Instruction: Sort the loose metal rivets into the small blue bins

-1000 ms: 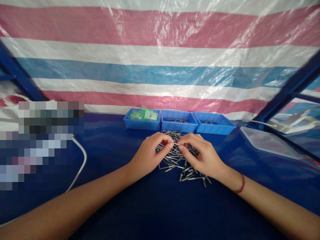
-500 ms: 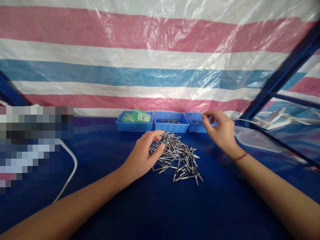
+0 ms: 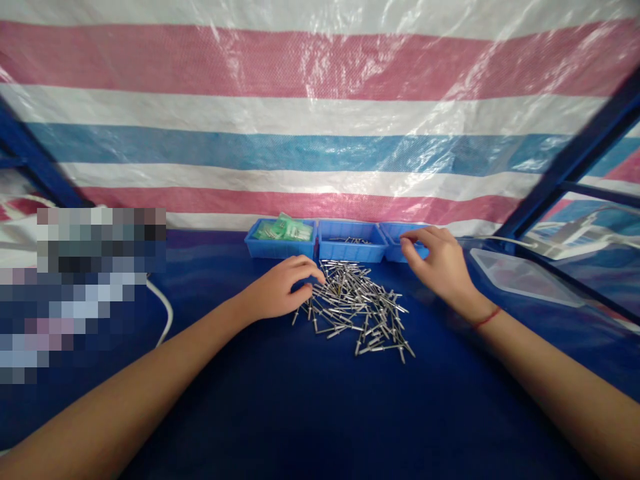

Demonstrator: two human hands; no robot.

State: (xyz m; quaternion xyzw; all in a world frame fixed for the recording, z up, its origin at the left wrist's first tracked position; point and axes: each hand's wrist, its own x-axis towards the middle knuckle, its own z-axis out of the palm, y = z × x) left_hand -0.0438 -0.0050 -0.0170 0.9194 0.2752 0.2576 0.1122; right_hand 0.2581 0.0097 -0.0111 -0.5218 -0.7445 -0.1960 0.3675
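two bare hands: both reach over the blue counter (image 3: 320,413), well apart from each other.
left grip (image 3: 277,288): partly open, thumb and curled fingers a little apart, fingertips at the left edge of the pile; i cannot tell if it has hold of a rivet.
right grip (image 3: 440,263): thumb and forefinger nearly together over the right tray (image 3: 395,252), partly hiding it; whether anything is pinched there, i cannot tell.
loose rivets (image 3: 360,303): heaped between the grips, right of the left grip.
middle tray (image 3: 353,252): left of the right grip, some metal pieces inside.
left tray (image 3: 281,250): beyond the left grip, with green packets (image 3: 287,229) in it.
red cord (image 3: 487,319): around the wrist behind the right grip.
clear plastic piece (image 3: 525,280): flat, to the right of the right grip.
striped sheet (image 3: 300,150): behind the trays, beyond both grips.
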